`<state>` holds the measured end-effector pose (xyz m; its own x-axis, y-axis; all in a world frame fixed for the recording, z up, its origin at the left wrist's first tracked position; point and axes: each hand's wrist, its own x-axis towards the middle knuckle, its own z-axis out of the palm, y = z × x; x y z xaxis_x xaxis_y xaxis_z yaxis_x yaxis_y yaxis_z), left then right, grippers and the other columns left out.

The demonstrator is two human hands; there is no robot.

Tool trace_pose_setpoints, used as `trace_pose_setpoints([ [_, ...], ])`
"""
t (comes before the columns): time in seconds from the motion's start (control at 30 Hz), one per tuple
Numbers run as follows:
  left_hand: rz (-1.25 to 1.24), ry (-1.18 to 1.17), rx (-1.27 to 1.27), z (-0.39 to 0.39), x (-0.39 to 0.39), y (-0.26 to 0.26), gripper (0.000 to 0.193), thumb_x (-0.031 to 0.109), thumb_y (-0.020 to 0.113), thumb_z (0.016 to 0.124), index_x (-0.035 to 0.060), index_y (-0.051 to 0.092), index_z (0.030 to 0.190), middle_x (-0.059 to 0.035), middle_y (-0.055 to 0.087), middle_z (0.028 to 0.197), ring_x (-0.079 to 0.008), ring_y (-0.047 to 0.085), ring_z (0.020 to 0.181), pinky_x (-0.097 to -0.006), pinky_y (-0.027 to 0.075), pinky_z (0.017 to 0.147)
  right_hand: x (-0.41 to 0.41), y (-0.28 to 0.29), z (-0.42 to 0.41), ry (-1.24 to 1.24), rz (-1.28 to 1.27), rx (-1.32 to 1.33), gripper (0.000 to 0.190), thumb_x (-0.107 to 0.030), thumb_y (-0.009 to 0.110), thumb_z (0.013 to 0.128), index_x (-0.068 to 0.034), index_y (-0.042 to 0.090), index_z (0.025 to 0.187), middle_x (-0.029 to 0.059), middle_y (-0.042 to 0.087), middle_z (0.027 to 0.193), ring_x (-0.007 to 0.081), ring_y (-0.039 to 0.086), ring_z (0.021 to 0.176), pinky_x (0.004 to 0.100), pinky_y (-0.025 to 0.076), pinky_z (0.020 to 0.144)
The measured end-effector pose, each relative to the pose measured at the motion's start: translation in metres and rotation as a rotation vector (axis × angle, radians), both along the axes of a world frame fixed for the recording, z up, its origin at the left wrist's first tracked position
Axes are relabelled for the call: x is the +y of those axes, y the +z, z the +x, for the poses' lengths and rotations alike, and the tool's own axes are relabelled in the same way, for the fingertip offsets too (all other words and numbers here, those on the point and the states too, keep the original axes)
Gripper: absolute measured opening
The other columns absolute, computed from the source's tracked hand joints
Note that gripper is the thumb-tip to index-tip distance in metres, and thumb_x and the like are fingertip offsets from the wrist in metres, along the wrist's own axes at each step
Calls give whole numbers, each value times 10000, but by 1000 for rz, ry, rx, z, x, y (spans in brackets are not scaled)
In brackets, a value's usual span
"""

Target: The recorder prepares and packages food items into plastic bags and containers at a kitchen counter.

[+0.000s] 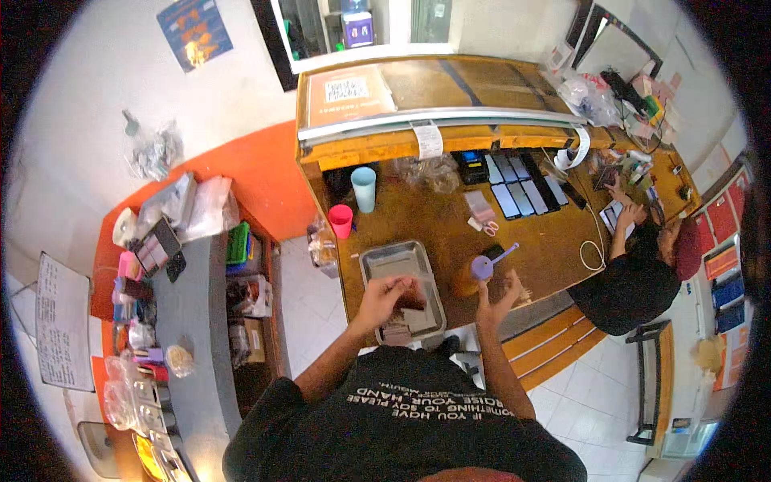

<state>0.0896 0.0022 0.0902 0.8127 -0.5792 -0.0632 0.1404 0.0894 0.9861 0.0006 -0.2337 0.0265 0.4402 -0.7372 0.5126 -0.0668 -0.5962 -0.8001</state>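
Observation:
My left hand (380, 301) is over a rectangular metal tray (438, 304), pinching the top of a small clear plastic bag (414, 297) with dark reddish contents. Similar small packets (397, 334) lie at the tray's near end. My right hand (501, 296) has its fingers apart and nothing visible in them. Just beyond it stands a container (464, 283) with orange-brown contents, partly blurred. A purple long-handled scoop (482, 267) rests at the container's top, its handle pointing away to the right. Whether my right fingertips touch the container, I cannot tell.
Beyond the tray stand a pink cup (341, 221) and a light-blue tumbler (364, 190). Pink-handled scissors (491, 228) lie near several phones (521, 197) on the wooden table (415, 223). A white cable (593, 255) loops at right, near a seated person (632, 283). A grey counter (199, 313) runs along the left.

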Motion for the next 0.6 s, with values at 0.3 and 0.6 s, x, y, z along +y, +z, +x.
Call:
trace_pose_setpoints([
  [0.3, 14, -132, -28, -17, -17, 29, 227, 141, 508, 966, -33, 637, 1035, -65, 665, 930, -139, 632, 858, -279, 514, 777, 49, 125, -16, 746, 76, 94, 88, -44, 732, 722, -24, 692, 798, 103, 676, 756, 215, 629, 703, 337, 458, 675],
  [0.6, -29, -66, -161, -31, -32, 54, 173, 80, 526, 946, -60, 622, 976, -107, 668, 923, -154, 636, 860, -289, 518, 786, 44, 132, -26, 651, 68, 79, 116, -49, 737, 698, -45, 698, 807, 74, 677, 773, 188, 601, 709, 319, 416, 666],
])
